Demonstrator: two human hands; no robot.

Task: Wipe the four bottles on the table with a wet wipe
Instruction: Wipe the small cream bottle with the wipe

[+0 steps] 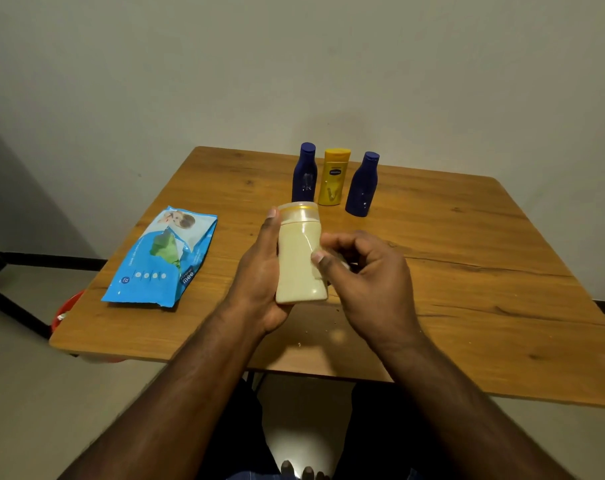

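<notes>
Nearest the camera, two bare forearms reach forward over the near edge of the wooden table (467, 237); below them dark trousers and the tips of toes show against a pale floor. The left hand (263, 271) cradles a cream bottle (299, 261) from its left side, holding it upright just above the table; its fingers are curled round the bottle's back and mostly hidden, while the thumb (271, 220) lies straight up the side and touches the translucent yellowish cap. The right hand (367, 275) meets the same bottle from the right; its fingers (328, 240) are curled and press against the bottle's right flank, and a sliver of something pale, probably the wet wipe (346, 265), shows inside the curl, though too little of it is visible to be sure. A few crumbs speckle the table just below the hands.

To the left of the left-hand fingers, well apart, a blue wipes packet (162, 261) lies flat on the table, its top flap torn open; a red object (65, 310) peeks out from under the table's left edge beyond it. Past the fingertips, farther from the person, three bottles stand upright in a close row: a dark blue bottle (304, 173) on the left, a yellow bottle (334, 176) in the middle, and a second dark blue bottle (361, 185) to the right, slightly nearer; behind them rises a plain pale wall.
</notes>
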